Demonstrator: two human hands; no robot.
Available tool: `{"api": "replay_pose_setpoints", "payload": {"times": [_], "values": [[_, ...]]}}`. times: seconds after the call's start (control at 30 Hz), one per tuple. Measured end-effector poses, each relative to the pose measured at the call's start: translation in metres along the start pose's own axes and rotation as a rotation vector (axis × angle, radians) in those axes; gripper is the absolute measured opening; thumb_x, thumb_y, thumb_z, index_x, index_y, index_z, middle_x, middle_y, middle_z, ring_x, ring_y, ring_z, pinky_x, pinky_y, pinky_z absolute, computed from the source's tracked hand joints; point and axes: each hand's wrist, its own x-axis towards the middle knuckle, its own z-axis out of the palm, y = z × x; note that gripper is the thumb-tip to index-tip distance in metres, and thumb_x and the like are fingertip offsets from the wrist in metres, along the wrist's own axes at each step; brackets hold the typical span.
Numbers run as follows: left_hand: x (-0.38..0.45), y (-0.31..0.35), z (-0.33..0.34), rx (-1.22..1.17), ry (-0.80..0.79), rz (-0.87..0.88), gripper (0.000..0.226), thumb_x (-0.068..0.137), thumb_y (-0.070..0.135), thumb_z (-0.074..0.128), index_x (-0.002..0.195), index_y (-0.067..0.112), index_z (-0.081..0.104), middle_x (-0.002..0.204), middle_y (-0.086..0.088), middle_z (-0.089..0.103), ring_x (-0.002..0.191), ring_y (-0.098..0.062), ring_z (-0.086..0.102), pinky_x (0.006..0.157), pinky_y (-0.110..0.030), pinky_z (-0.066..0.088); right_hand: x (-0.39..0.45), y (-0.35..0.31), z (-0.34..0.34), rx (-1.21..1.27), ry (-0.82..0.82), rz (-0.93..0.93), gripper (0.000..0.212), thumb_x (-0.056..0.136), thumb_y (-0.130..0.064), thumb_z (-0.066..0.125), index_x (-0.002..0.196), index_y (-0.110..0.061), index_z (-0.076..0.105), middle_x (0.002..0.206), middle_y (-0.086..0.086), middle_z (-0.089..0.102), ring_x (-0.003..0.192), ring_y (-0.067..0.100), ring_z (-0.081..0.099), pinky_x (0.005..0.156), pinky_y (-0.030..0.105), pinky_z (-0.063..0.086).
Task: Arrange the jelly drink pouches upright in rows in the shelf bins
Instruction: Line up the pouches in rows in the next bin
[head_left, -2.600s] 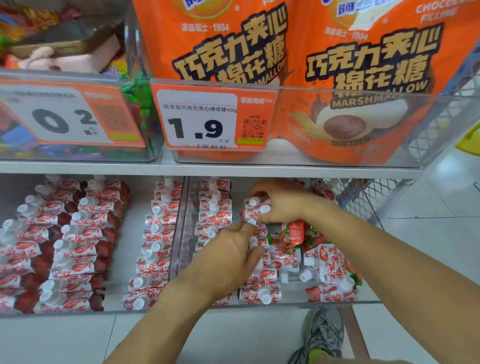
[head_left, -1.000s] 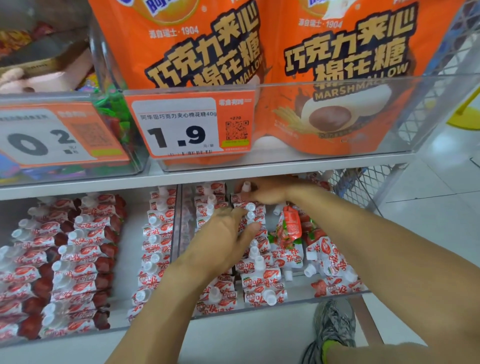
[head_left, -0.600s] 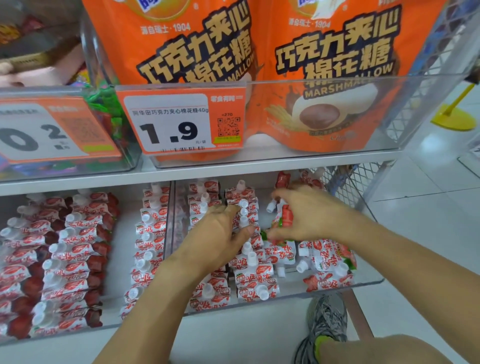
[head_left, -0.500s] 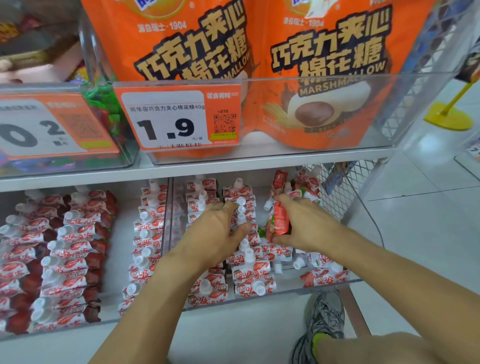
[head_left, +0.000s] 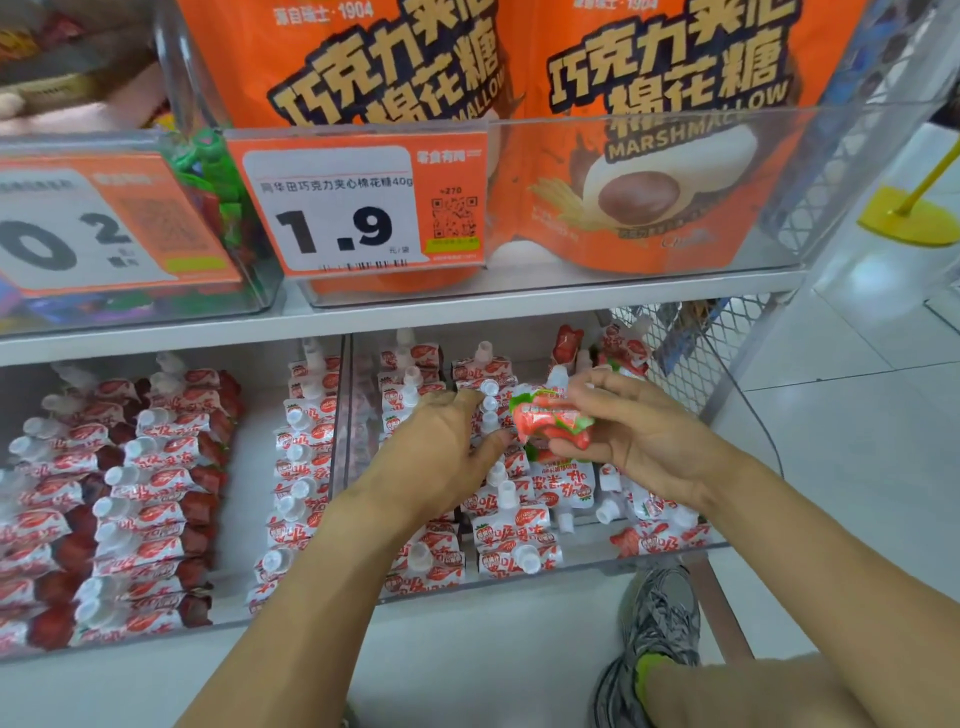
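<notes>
My right hand (head_left: 631, 441) grips a red-and-green jelly pouch (head_left: 550, 421) above the right clear bin (head_left: 587, 564). In that bin, upright white-capped pouches (head_left: 501, 517) stand in rows on the left and middle; loose pouches (head_left: 652, 525) lie tumbled at its right side. Over the left rows rests my left hand (head_left: 441, 454), fingers stretched toward the pouch tops and holding nothing. The left bin (head_left: 249, 483) holds rows of similar pouches (head_left: 150, 493).
The shelf above carries orange marshmallow bags (head_left: 649, 130) in a clear bin with a 1.9 price tag (head_left: 358, 208). A wire mesh side panel (head_left: 691, 353) closes the shelf's right end. My grey shoe (head_left: 654, 629) stands on the tiled floor below.
My right hand left the back of the bin, picked a red pouch from the loose pile and lifted it forward. My left hand stayed over the left rows.
</notes>
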Motion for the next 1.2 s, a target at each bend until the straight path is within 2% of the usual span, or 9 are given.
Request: {"api": "replay_pose_setpoints", "payload": {"times": [0.17,0.27,0.4,0.5,0.67,0.77,0.9,1.03,1.2], "values": [[-0.003,0.0,0.001,-0.012,0.008,0.025,0.053,0.096,0.048,0.045,0.136,0.014,0.043,0.125,-0.009,0.054,0.116,-0.023,0.051,0.09,-0.028,0.044,0.017,0.0,0.007,-0.064,0.112,-0.181,0.067,0.068,0.006,0.07,0.13,-0.005,0.048,0.118,0.021,0.068,0.106,0.034,0.069,0.084,0.045,0.06],[-0.003,0.001,0.0,-0.006,0.008,0.027,0.052,0.096,0.048,0.044,0.136,0.014,0.043,0.122,-0.009,0.055,0.114,-0.023,0.052,0.09,-0.028,0.044,0.034,-0.013,0.01,-0.228,0.206,-0.317,0.051,0.065,-0.001,0.077,0.114,0.004,0.062,0.111,0.017,0.073,0.105,0.028,0.07,0.1,0.044,0.052],[-0.003,0.001,0.001,-0.007,0.007,0.029,0.056,0.096,0.048,0.043,0.14,0.013,0.04,0.129,-0.01,0.054,0.122,-0.023,0.048,0.095,-0.03,0.043,0.074,-0.023,0.015,-0.503,0.316,-0.562,0.032,0.073,-0.008,0.085,0.101,-0.005,0.07,0.111,0.018,0.072,0.105,0.031,0.069,0.095,0.047,0.055],[-0.004,0.002,0.0,0.002,0.002,0.014,0.06,0.097,0.048,0.043,0.144,0.012,0.035,0.136,-0.012,0.049,0.129,-0.025,0.043,0.101,-0.031,0.04,0.096,-0.021,0.024,-0.86,0.362,-0.428,0.019,0.082,-0.023,0.079,0.093,-0.023,0.063,0.106,0.009,0.071,0.1,0.022,0.068,0.073,0.008,0.051],[-0.005,-0.002,0.002,-0.001,0.01,0.03,0.06,0.097,0.049,0.042,0.143,0.012,0.036,0.136,-0.01,0.05,0.128,-0.023,0.044,0.101,-0.029,0.038,0.115,-0.002,0.029,-1.058,0.441,-0.565,0.035,0.069,-0.024,0.089,0.092,-0.004,0.072,0.096,0.008,0.073,0.092,0.025,0.069,0.082,0.04,0.057],[-0.005,-0.006,0.004,0.004,0.01,0.04,0.058,0.097,0.049,0.041,0.141,0.012,0.038,0.135,-0.009,0.051,0.128,-0.023,0.043,0.102,-0.03,0.038,0.116,-0.008,0.032,-1.238,0.456,-0.515,0.034,0.082,-0.028,0.079,0.105,-0.005,0.068,0.107,0.009,0.07,0.099,0.025,0.066,0.08,0.03,0.051],[-0.007,-0.007,0.006,0.001,0.009,0.051,0.056,0.098,0.048,0.041,0.14,0.011,0.039,0.134,-0.01,0.051,0.129,-0.024,0.042,0.104,-0.033,0.038,0.112,-0.011,0.043,-1.461,0.332,-0.352,0.037,0.089,-0.036,0.067,0.116,-0.011,0.061,0.108,0.005,0.065,0.099,0.023,0.063,0.077,0.03,0.051],[-0.007,-0.007,0.005,-0.012,0.013,0.056,0.051,0.098,0.045,0.043,0.136,0.012,0.043,0.129,-0.01,0.053,0.12,-0.022,0.047,0.098,-0.031,0.04,0.106,-0.001,0.054,-1.455,0.409,-0.584,0.053,0.084,-0.06,0.066,0.114,-0.017,0.065,0.101,-0.003,0.069,0.092,0.015,0.064,0.077,0.024,0.047],[-0.007,-0.006,0.005,-0.015,0.005,0.045,0.048,0.098,0.045,0.043,0.133,0.011,0.045,0.128,-0.01,0.053,0.119,-0.021,0.047,0.096,-0.029,0.041,0.106,-0.01,0.057,-1.374,0.423,-0.442,0.027,0.097,-0.034,0.062,0.114,-0.013,0.064,0.1,-0.004,0.064,0.097,0.016,0.063,0.07,0.017,0.035]]}}
